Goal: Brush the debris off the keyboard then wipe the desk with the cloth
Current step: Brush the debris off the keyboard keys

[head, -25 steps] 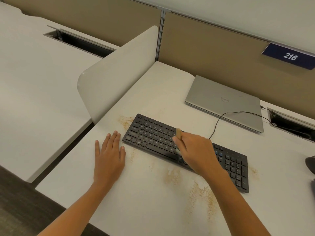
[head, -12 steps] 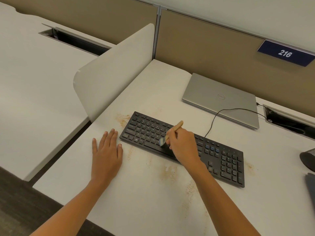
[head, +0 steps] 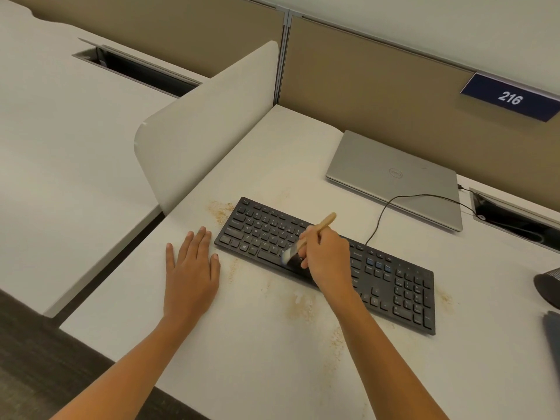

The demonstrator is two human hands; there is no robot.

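A black keyboard point(head: 403, 286) lies slanted on the white desk point(head: 272, 359). My right hand point(head: 328, 256) grips a wooden-handled brush point(head: 321, 227), its dark bristles down on the keys near the keyboard's front edge, left of centre. My left hand point(head: 191, 268) rests flat on the desk just left of the keyboard, fingers straight. Tan crumbs point(head: 303, 304) lie scattered on the desk in front of the keyboard and at its left end point(head: 219, 210). A dark grey cloth point(head: 553, 338) is partly cut off at the right edge.
A shut silver laptop point(head: 394, 177) sits behind the keyboard, with a black cable point(head: 391, 204) running to a desk cable slot point(head: 515, 219). A white divider panel point(head: 209, 125) stands on the left. A dark object point(head: 548, 286) sits at the right edge.
My right hand has slid left along the keyboard with the brush, and the handle now tilts up to the right. My left hand has stayed flat on the desk.
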